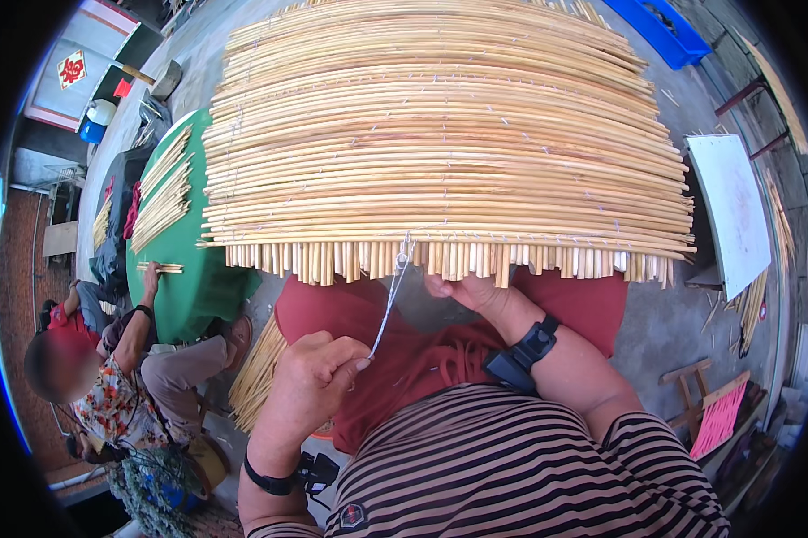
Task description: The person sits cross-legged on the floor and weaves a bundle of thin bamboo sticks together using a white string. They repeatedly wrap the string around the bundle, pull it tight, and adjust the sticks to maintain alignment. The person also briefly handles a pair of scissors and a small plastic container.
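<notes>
A wide mat of straw-coloured reed stalks (pixel 440 134) lies in front of me, its layers bound with rows of thin string stitches. Short cut stalk ends hang in a row along its near edge. From a loop near that edge, a pale string (pixel 388 309) runs taut down to my left hand (pixel 319 377), which is closed with the string pinched between thumb and finger. Against the near edge, my right hand (pixel 471 291) is bent with its fingertips under the stalk ends. What those fingers hold is hidden.
At left, another person (pixel 135 377) sits by a round green table (pixel 193 260), a hand on short stalks. Loose stalks (pixel 265 368) lie beside my leg. A blue crate (pixel 659 31) sits at back right, a white board (pixel 731 211) and a pink-strung wooden frame (pixel 717 417) at right.
</notes>
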A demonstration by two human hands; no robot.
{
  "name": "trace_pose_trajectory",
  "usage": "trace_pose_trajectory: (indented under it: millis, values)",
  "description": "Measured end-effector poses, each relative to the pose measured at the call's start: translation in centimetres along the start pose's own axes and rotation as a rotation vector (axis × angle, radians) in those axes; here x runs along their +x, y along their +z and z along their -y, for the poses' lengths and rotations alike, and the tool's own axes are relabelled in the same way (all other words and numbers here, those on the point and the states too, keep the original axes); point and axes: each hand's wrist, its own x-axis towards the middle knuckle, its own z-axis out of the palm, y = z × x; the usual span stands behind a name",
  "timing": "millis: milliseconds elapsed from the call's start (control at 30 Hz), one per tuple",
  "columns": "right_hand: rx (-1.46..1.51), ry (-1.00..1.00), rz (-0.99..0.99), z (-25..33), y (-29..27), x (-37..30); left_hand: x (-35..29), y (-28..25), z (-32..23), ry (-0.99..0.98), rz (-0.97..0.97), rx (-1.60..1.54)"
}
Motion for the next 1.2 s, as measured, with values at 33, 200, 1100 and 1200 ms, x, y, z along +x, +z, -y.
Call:
trace_pose_trajectory:
  millis: [33,200,1100,1200]
  values:
    - [-0.024,-0.016,-0.022,0.0,0.1,0.0,-0.3,0.3,0.1,0.117,0.071,-0.046]
    - [0.022,-0.018,-0.047,-0.7,0.0,0.5,-1.5,0.4,1.6,0.453,0.358,-0.354]
    - [-0.055,0.047,-0.101,-0.5,1.2,0.3,8.4,5.1,-1.0,0.071,-0.649,0.184]
    - [-0.066,0.031,-0.124,-0.7,1.2,0.1,8.3,5.1,-0.4,0.06,-0.571,0.092]
